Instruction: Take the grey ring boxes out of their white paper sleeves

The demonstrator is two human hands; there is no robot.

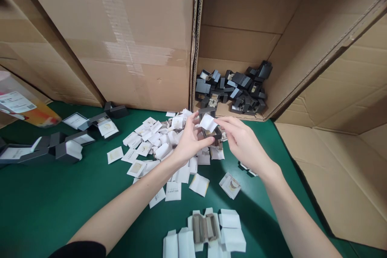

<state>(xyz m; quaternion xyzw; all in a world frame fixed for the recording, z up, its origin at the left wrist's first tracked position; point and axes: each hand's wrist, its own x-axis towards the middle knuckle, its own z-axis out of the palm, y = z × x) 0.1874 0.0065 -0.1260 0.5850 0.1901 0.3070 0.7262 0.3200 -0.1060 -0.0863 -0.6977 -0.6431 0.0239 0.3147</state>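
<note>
My left hand (pixel 190 139) is closed around a small black box (pixel 207 111) that stands open above the table. Between the fingertips of my right hand (pixel 243 141) is a white card (pixel 208 122), held at the mouth of that box. Beneath and left of my hands spreads a loose heap of white cards and packets (pixel 157 139), some with a pale printed picture. A small stack of cards (pixel 230 185) lies below my right hand. Whether the card still touches the inside of the box I cannot tell.
A large carton (pixel 232 42) on its side holds many black boxes (pixel 238 84). More open black boxes (pixel 72 145) lie at left, near a clear plastic tub (pixel 24 100). Folded white cartons (pixel 231 229) sit at the front. A cardboard flap (pixel 326 177) borders the green table (pixel 90 193) on the right.
</note>
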